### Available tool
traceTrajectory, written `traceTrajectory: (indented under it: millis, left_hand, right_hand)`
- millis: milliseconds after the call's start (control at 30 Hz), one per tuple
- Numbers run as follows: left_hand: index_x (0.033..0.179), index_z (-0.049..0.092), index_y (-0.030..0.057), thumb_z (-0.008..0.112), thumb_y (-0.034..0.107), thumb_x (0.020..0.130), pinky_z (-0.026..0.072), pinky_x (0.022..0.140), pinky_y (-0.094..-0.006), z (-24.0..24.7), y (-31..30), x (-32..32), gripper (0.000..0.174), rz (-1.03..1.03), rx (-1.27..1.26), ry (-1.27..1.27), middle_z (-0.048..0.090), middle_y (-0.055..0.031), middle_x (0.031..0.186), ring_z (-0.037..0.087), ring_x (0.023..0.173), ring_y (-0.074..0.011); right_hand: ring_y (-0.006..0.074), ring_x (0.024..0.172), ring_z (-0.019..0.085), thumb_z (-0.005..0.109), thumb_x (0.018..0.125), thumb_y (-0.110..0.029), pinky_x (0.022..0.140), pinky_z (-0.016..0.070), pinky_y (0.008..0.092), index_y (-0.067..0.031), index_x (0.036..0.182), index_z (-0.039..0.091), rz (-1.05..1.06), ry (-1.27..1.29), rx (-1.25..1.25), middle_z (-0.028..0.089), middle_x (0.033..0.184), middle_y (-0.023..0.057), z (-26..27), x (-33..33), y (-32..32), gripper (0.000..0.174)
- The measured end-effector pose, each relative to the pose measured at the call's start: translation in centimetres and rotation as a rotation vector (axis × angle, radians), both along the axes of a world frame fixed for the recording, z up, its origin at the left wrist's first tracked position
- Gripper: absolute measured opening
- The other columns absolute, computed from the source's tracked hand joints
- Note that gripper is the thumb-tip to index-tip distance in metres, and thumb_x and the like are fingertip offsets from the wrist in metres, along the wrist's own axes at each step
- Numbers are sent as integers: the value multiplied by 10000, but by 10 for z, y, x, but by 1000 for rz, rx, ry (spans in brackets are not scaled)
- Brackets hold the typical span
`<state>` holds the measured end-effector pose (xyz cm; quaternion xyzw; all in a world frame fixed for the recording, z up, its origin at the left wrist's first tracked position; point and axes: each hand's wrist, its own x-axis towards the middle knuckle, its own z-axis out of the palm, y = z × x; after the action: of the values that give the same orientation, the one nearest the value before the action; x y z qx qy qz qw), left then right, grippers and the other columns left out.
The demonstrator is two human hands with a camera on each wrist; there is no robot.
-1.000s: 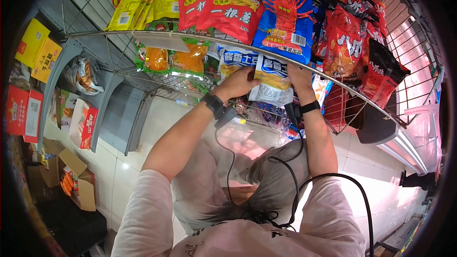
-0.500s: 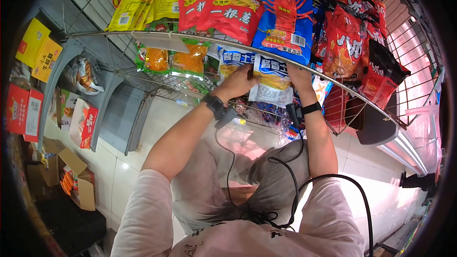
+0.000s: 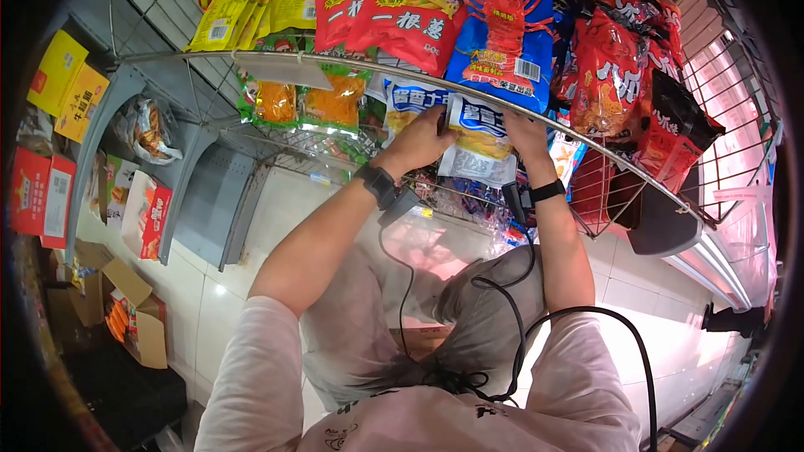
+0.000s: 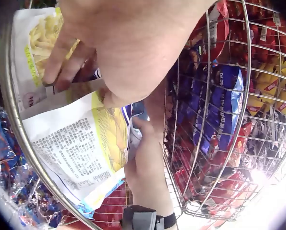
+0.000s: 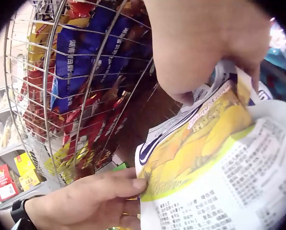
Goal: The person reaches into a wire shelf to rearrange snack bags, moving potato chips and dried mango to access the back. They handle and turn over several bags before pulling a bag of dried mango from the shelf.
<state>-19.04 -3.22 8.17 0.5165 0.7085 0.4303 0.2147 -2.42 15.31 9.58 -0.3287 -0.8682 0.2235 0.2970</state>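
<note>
Both hands hold a white snack bag (image 3: 481, 149) with blue and yellow print, just behind the wire shelf's curved rim (image 3: 586, 138). My left hand (image 3: 419, 144) pinches the bag's left edge. In the left wrist view the left-hand fingers (image 4: 66, 72) curl onto the bag (image 4: 80, 148). My right hand (image 3: 525, 134) grips the right edge. In the right wrist view the thumb of the right hand (image 5: 200, 52) presses on the bag (image 5: 215, 167), and the left hand (image 5: 92, 196) shows below. A like bag (image 3: 410, 105) stands to the left.
Red bags (image 3: 402, 0), a blue lobster bag (image 3: 502, 25) and yellow bags (image 3: 243, 0) lie on the wire shelf above. Orange packs (image 3: 306, 105) sit in the lower basket. Boxed goods (image 3: 50, 142) fill grey shelves at left. An open carton (image 3: 134, 318) stands on the tiled floor.
The hands and the bag have edged slightly upward behind the shelf rim; the grip is unchanged.
</note>
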Motion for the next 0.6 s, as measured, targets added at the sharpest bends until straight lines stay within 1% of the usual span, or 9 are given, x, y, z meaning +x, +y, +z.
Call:
traceTrajectory:
  millis: [33, 133, 167, 300, 400, 433, 533, 567, 600]
  left_hand:
    - [1323, 495, -24, 645, 316, 907, 495, 948, -472, 1, -1, 1, 558, 3, -1, -3, 640, -278, 1181, 606, 1126, -433]
    - [1318, 501, -27, 644, 298, 905, 500, 940, -467, 11, -1, -1, 545, 18, 71, -111, 649, -280, 1162, 619, 1108, -427]
    - [1316, 503, -30, 641, 293, 907, 507, 927, -461, 17, -4, 0, 539, 19, 55, -138, 656, -278, 1148, 631, 1090, -420]
    - [1270, 536, -37, 652, 277, 910, 531, 869, -433, 4, -3, -2, 492, 13, 65, -91, 677, -259, 1090, 668, 1019, -387]
    - [1212, 572, -37, 668, 285, 909, 533, 850, -426, 5, -4, -5, 453, 32, 13, -59, 683, -254, 1046, 672, 972, -387]
    - [1210, 574, -38, 670, 278, 909, 535, 841, -426, 2, -2, -9, 447, 25, 53, -71, 683, -253, 1039, 673, 960, -384]
    - [1226, 585, -10, 684, 236, 902, 544, 808, -412, 15, -8, -8, 418, 43, 81, -58, 682, -235, 1058, 678, 933, -362]
    - [1223, 593, 7, 688, 219, 898, 547, 794, -404, 11, -7, -10, 400, 78, 102, -97, 681, -224, 1071, 682, 928, -353]
    - [1220, 602, 23, 692, 202, 893, 550, 779, -396, 8, -5, -12, 383, 113, 123, -138, 680, -212, 1083, 685, 923, -344]
  right_hand:
    - [374, 944, 705, 695, 860, -251, 820, 548, 445, -43, 1078, 697, 25, 95, -7, 728, 1003, 203, -5, 0, 3, 301]
    - [359, 914, 718, 704, 853, -228, 808, 555, 426, -27, 1056, 696, 116, 183, 72, 736, 952, 194, -14, 0, 10, 285]
    - [365, 1229, 565, 524, 995, -308, 1050, 438, 422, -62, 1260, 613, 95, -95, -8, 630, 1296, 189, -13, 2, 12, 373]
    - [383, 1189, 591, 546, 975, -280, 1024, 457, 414, -38, 1233, 622, 44, 24, -25, 649, 1242, 217, -39, 0, 20, 362]
    - [362, 1186, 607, 569, 965, -275, 1017, 466, 418, -30, 1215, 631, 79, -13, 69, 661, 1232, 204, -35, 1, 22, 355]
    - [344, 1163, 630, 621, 936, -276, 1003, 479, 424, -31, 1224, 628, 109, 54, -16, 675, 1212, 194, -24, 4, 14, 379]
    - [337, 1150, 641, 674, 903, -281, 988, 493, 430, -29, 1240, 617, 65, 78, -5, 683, 1197, 190, -11, 5, 5, 425]
    - [348, 1140, 646, 701, 886, -295, 974, 503, 433, -28, 1256, 605, 5, -57, 117, 681, 1200, 200, -2, 7, -2, 466]
    - [348, 1140, 646, 701, 886, -295, 974, 503, 433, -28, 1256, 605, 4, -52, 123, 681, 1200, 200, -2, 8, -1, 466]
